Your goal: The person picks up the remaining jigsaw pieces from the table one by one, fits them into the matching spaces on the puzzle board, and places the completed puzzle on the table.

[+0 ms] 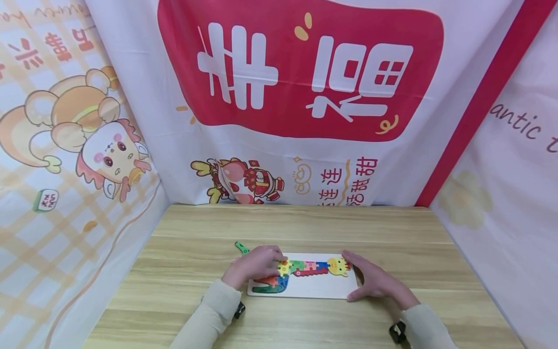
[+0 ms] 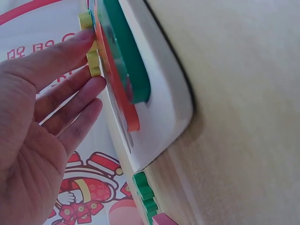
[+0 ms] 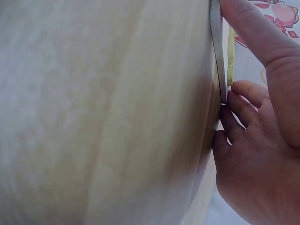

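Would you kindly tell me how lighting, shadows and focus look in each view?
Head view: bright, fairly even light, the puzzle board clear though small; left wrist: the table soft, a faint shadow by the board's rounded corner; right wrist: the table blurry, darkening toward the right hand.

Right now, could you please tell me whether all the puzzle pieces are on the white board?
No, a green piece lies on the table outside the white board.

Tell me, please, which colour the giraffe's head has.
The giraffe's head is mainly yellow, seen best in the head view.
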`<act>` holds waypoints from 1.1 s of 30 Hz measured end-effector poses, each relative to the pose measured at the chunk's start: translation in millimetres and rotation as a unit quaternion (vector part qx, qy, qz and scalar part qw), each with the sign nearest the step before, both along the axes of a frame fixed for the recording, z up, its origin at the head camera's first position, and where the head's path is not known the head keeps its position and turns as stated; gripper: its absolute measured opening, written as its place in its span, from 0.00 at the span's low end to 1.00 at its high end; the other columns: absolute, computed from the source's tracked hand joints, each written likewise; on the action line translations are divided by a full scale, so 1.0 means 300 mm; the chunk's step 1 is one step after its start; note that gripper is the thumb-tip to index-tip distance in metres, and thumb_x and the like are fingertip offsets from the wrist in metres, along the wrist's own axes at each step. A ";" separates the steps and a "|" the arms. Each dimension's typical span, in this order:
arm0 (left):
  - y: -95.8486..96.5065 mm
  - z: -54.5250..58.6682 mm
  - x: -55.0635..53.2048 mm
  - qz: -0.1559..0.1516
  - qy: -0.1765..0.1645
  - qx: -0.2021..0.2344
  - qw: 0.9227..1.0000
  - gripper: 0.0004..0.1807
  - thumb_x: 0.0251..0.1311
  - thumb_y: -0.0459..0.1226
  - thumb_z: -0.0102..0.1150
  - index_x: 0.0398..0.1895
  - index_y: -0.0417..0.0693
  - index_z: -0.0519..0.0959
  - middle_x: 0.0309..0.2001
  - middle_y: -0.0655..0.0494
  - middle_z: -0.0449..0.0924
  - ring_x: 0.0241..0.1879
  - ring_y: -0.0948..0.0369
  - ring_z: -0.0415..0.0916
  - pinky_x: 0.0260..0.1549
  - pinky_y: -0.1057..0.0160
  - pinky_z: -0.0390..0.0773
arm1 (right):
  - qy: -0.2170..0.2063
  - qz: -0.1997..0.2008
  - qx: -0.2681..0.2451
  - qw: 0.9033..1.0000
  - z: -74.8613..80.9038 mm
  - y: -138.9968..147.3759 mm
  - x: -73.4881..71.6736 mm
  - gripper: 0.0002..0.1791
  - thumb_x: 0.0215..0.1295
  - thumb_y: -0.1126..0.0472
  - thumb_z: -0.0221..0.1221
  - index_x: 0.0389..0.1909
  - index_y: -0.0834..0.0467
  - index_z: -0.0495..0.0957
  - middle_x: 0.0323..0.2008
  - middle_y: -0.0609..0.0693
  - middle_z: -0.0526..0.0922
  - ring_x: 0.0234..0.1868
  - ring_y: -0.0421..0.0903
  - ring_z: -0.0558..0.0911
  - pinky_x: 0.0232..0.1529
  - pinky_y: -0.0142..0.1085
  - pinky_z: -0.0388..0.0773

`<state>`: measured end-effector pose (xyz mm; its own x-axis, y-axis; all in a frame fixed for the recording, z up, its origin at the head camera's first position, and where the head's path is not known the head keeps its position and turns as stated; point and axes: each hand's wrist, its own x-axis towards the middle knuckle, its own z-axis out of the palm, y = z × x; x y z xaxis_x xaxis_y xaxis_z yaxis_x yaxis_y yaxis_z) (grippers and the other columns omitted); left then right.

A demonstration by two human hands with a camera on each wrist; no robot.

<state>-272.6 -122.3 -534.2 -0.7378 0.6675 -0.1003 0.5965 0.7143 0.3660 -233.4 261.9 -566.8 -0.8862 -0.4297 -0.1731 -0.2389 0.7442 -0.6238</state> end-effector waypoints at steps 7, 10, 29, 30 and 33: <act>0.005 0.001 0.001 0.009 -0.013 0.009 1.000 0.20 0.64 0.43 0.71 0.60 0.59 0.85 0.56 0.62 0.83 0.48 0.66 0.78 0.56 0.61 0.83 | 0.001 0.003 0.000 1.000 -0.003 0.005 0.001 0.71 0.39 0.38 0.81 0.83 0.54 0.54 0.82 0.59 0.54 0.81 0.65 0.54 0.78 0.66 0.53; 0.009 0.002 0.002 0.013 -0.018 0.012 1.000 0.20 0.64 0.43 0.71 0.60 0.59 0.85 0.56 0.62 0.83 0.49 0.66 0.78 0.57 0.60 0.83 | -0.002 0.002 -0.004 1.000 -0.005 0.006 0.001 0.70 0.40 0.37 0.81 0.83 0.53 0.54 0.82 0.58 0.54 0.81 0.65 0.54 0.78 0.66 0.53; 0.018 0.002 0.001 0.031 -0.028 0.012 0.999 0.20 0.65 0.44 0.71 0.60 0.60 0.85 0.56 0.62 0.84 0.51 0.65 0.78 0.58 0.57 0.82 | -0.032 -0.012 -0.006 0.999 0.018 -0.010 0.003 0.69 0.40 0.40 0.82 0.83 0.51 0.54 0.83 0.57 0.52 0.82 0.66 0.52 0.78 0.67 0.51; 0.018 0.002 0.002 0.030 -0.028 0.011 0.999 0.20 0.65 0.44 0.71 0.60 0.60 0.85 0.56 0.62 0.84 0.51 0.65 0.78 0.58 0.57 0.82 | -0.034 -0.014 -0.005 0.999 0.018 -0.010 0.002 0.69 0.41 0.40 0.82 0.83 0.51 0.54 0.83 0.57 0.52 0.82 0.65 0.51 0.79 0.66 0.50; 0.017 0.000 0.002 0.027 -0.022 0.010 0.999 0.20 0.65 0.43 0.70 0.60 0.59 0.85 0.56 0.62 0.84 0.52 0.65 0.78 0.59 0.57 0.82 | -0.030 -0.013 -0.006 0.999 0.015 -0.008 0.001 0.69 0.40 0.41 0.82 0.83 0.51 0.54 0.83 0.57 0.52 0.82 0.65 0.51 0.78 0.67 0.50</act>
